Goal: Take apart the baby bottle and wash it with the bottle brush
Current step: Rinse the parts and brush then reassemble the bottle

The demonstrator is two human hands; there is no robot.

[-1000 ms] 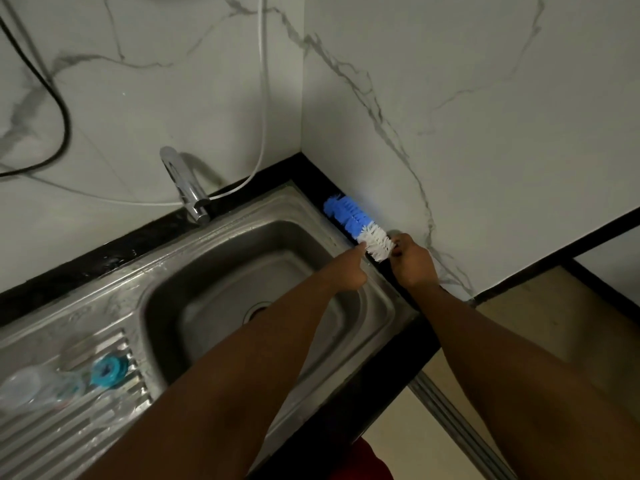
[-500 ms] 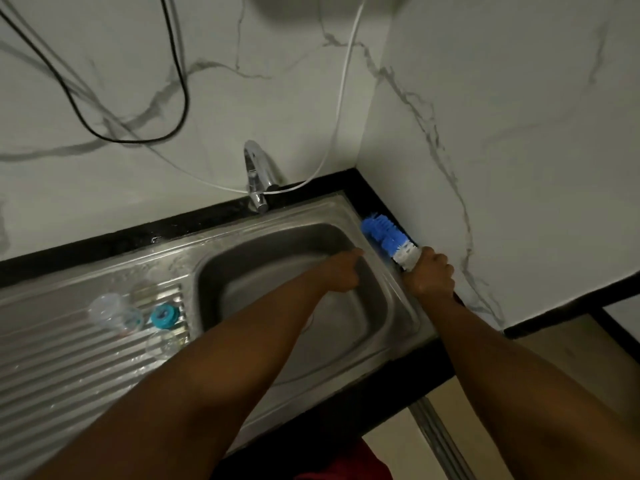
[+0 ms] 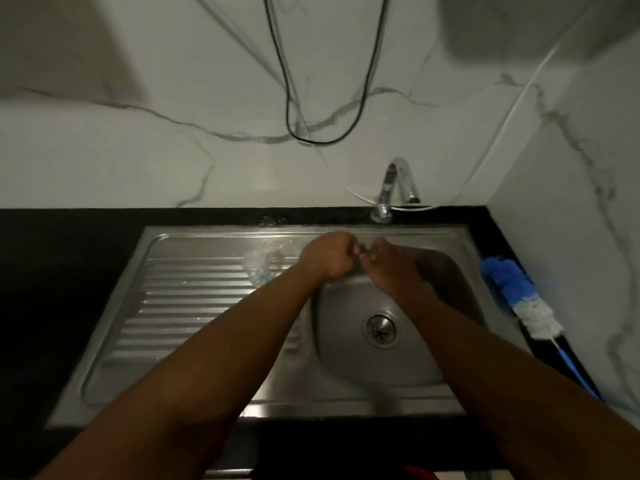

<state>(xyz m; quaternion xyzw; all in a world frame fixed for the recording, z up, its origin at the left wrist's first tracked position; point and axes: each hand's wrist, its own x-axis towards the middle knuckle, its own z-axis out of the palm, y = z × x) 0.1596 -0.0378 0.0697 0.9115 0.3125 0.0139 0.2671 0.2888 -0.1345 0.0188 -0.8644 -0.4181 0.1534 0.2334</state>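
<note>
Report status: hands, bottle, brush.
Left hand and right hand together over the sink, grip unclear. Bottle parts on drainboard. Brush untouched beside wall.

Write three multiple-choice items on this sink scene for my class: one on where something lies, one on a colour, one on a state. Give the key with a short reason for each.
1. Where does the bottle brush lie?
A. in the basin
B. on the dark ledge right of the sink, by the side wall
C. on the ribbed drainboard

2. What colours are the brush's bristles?
A. blue and white
B. red and yellow
C. all black

3. Is water running from the tap?
A. yes, a strong stream
B. no stream shows
C. the tap is hidden

Key: 1 B, it rests along the wall outside the steel rim. 2 A, blue tuft at the far end, white nearer the handle. 3 B, no water falls from the spout.
</note>
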